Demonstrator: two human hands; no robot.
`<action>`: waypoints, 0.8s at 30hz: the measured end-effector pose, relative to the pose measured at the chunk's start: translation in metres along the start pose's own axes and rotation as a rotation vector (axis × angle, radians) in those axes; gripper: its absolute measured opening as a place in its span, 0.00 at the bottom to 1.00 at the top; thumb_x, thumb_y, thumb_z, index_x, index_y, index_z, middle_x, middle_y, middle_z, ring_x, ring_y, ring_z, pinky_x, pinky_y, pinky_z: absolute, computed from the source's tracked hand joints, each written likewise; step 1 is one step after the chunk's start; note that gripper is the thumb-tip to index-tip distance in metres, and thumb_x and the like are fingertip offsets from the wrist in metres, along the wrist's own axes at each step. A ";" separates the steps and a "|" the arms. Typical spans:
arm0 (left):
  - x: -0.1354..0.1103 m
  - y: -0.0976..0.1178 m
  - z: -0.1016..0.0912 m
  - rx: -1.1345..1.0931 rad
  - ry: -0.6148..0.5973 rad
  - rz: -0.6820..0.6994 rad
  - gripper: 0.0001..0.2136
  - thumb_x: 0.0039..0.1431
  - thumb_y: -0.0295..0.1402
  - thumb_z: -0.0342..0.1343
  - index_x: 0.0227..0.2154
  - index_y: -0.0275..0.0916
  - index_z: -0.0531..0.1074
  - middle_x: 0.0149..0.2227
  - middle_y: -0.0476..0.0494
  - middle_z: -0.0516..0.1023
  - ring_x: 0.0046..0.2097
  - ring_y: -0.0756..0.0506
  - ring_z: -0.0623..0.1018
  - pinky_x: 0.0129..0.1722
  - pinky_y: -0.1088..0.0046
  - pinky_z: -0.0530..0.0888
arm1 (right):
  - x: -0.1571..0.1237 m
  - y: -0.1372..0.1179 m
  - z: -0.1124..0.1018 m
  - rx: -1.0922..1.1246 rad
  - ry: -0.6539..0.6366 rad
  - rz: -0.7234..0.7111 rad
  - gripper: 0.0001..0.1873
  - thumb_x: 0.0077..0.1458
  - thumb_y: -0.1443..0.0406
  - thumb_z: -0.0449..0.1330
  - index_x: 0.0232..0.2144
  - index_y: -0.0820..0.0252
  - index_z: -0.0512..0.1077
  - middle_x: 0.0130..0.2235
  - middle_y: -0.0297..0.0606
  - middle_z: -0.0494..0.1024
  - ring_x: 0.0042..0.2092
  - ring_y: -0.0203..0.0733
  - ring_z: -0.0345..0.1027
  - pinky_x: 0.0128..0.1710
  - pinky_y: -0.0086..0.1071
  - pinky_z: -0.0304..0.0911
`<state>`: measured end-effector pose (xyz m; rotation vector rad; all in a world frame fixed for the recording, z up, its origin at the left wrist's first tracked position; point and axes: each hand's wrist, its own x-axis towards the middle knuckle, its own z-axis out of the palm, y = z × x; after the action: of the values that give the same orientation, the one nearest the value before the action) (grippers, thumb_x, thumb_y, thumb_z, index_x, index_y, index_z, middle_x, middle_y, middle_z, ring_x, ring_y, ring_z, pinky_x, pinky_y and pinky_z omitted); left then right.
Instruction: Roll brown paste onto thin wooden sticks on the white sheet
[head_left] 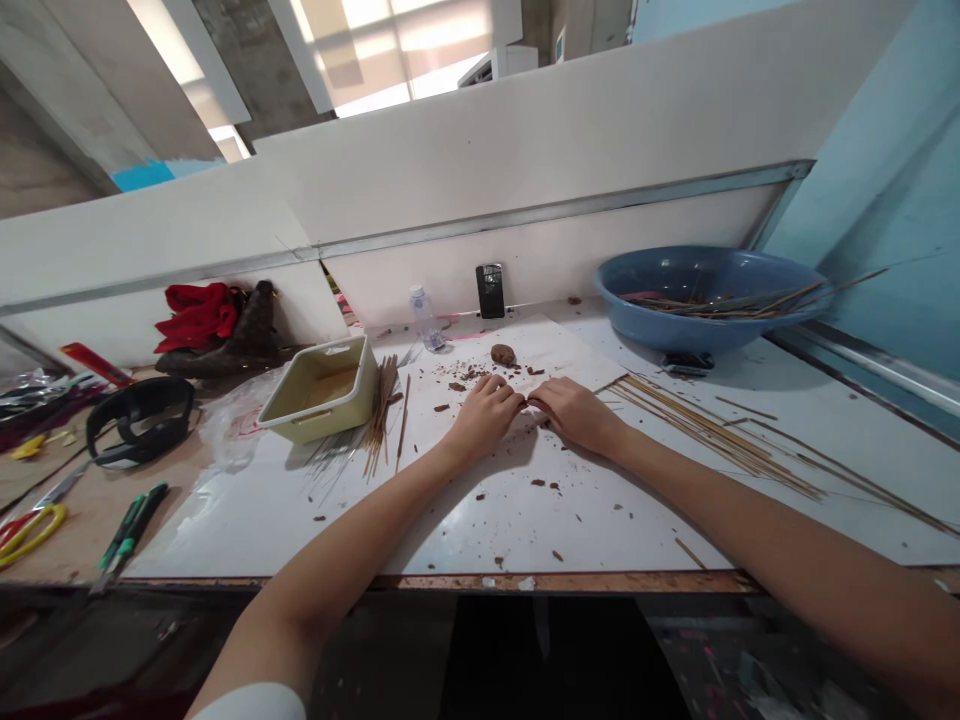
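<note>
My left hand (489, 410) and my right hand (571, 408) meet over the white board (442, 510), fingertips almost touching. The fingers of both are closed in a pinch. A small dark bit seems to show between the fingertips, but the fingers hide most of it. Just beyond them lies a brown lump (503, 355), like clay or incense dough, among brown crumbs (457, 386). Right of my right hand is a loose bundle of thin tan sticks (712, 440). Left of my left hand, darker brown sticks (381, 405) lean against a pale green tub (319, 428).
A blue basin (675, 325) holding long sticks stands at the back right. A phone (490, 292) and a clear bottle (426, 322) stand by the white partition. Green-handled cutters (133, 528), yellow scissors (34, 540) and black headphones (142, 440) lie at left.
</note>
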<state>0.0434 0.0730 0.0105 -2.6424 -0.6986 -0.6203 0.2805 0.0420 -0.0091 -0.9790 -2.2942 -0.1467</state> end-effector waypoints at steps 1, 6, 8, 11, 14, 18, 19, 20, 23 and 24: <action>0.000 0.000 0.000 -0.002 0.003 0.006 0.13 0.80 0.31 0.50 0.46 0.41 0.81 0.43 0.39 0.84 0.51 0.36 0.78 0.55 0.53 0.76 | 0.000 0.000 0.000 0.001 0.007 0.006 0.16 0.80 0.63 0.51 0.46 0.59 0.77 0.43 0.49 0.84 0.45 0.55 0.77 0.49 0.47 0.70; 0.000 0.001 -0.002 -0.015 0.036 0.014 0.10 0.80 0.34 0.53 0.50 0.41 0.80 0.46 0.39 0.84 0.54 0.35 0.77 0.57 0.55 0.77 | -0.001 0.001 -0.001 0.001 0.042 0.015 0.13 0.79 0.62 0.52 0.49 0.59 0.76 0.46 0.50 0.84 0.48 0.56 0.76 0.51 0.48 0.70; 0.000 0.002 -0.001 -0.017 0.032 0.009 0.10 0.80 0.32 0.52 0.48 0.41 0.80 0.45 0.39 0.84 0.53 0.35 0.77 0.56 0.54 0.77 | -0.001 0.001 -0.002 -0.004 0.032 0.018 0.13 0.79 0.62 0.52 0.49 0.60 0.76 0.46 0.50 0.84 0.47 0.56 0.76 0.50 0.48 0.70; 0.000 0.002 0.000 -0.025 0.024 -0.008 0.11 0.80 0.30 0.51 0.44 0.41 0.80 0.42 0.38 0.83 0.53 0.35 0.77 0.55 0.54 0.77 | 0.000 0.000 -0.002 -0.014 0.014 0.026 0.15 0.80 0.63 0.51 0.47 0.59 0.77 0.43 0.48 0.84 0.44 0.54 0.76 0.50 0.48 0.69; 0.000 0.002 0.002 -0.038 0.036 -0.025 0.11 0.79 0.28 0.51 0.43 0.39 0.79 0.42 0.38 0.82 0.52 0.35 0.77 0.54 0.54 0.78 | 0.000 -0.001 -0.002 -0.007 0.017 0.031 0.14 0.79 0.63 0.52 0.46 0.58 0.76 0.43 0.48 0.84 0.44 0.54 0.76 0.50 0.47 0.69; 0.000 0.003 0.003 -0.046 0.069 -0.061 0.11 0.78 0.28 0.51 0.44 0.40 0.79 0.43 0.38 0.81 0.52 0.35 0.76 0.54 0.52 0.78 | 0.000 -0.003 -0.002 0.006 0.048 0.039 0.11 0.78 0.64 0.54 0.47 0.57 0.76 0.44 0.48 0.83 0.44 0.54 0.76 0.49 0.46 0.68; 0.000 0.003 0.003 -0.047 0.072 -0.070 0.11 0.78 0.29 0.51 0.43 0.41 0.79 0.42 0.38 0.81 0.51 0.35 0.76 0.54 0.52 0.78 | 0.001 -0.003 -0.002 0.005 0.053 0.039 0.11 0.79 0.63 0.53 0.46 0.57 0.76 0.44 0.48 0.83 0.44 0.54 0.76 0.49 0.46 0.68; 0.000 0.003 0.003 -0.048 0.074 -0.074 0.11 0.78 0.29 0.51 0.42 0.41 0.79 0.41 0.38 0.80 0.51 0.35 0.76 0.54 0.52 0.78 | 0.001 -0.003 -0.002 0.002 0.057 0.037 0.12 0.79 0.63 0.53 0.46 0.57 0.76 0.43 0.47 0.83 0.44 0.54 0.76 0.49 0.46 0.68; 0.001 0.004 0.003 -0.055 0.091 -0.074 0.10 0.77 0.28 0.51 0.43 0.40 0.78 0.42 0.37 0.80 0.51 0.35 0.75 0.54 0.51 0.79 | 0.001 -0.002 -0.002 -0.004 0.063 0.036 0.11 0.79 0.63 0.53 0.46 0.57 0.76 0.44 0.47 0.84 0.44 0.54 0.75 0.49 0.46 0.68; 0.001 0.004 0.003 -0.058 0.107 -0.074 0.10 0.77 0.28 0.52 0.44 0.40 0.79 0.44 0.37 0.80 0.53 0.34 0.75 0.54 0.50 0.79 | 0.001 -0.002 -0.002 -0.005 0.065 0.038 0.11 0.79 0.63 0.54 0.46 0.57 0.75 0.44 0.47 0.84 0.44 0.54 0.75 0.49 0.46 0.68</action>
<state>0.0469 0.0714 0.0071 -2.6235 -0.7596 -0.8077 0.2795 0.0404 -0.0067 -1.0050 -2.2157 -0.1661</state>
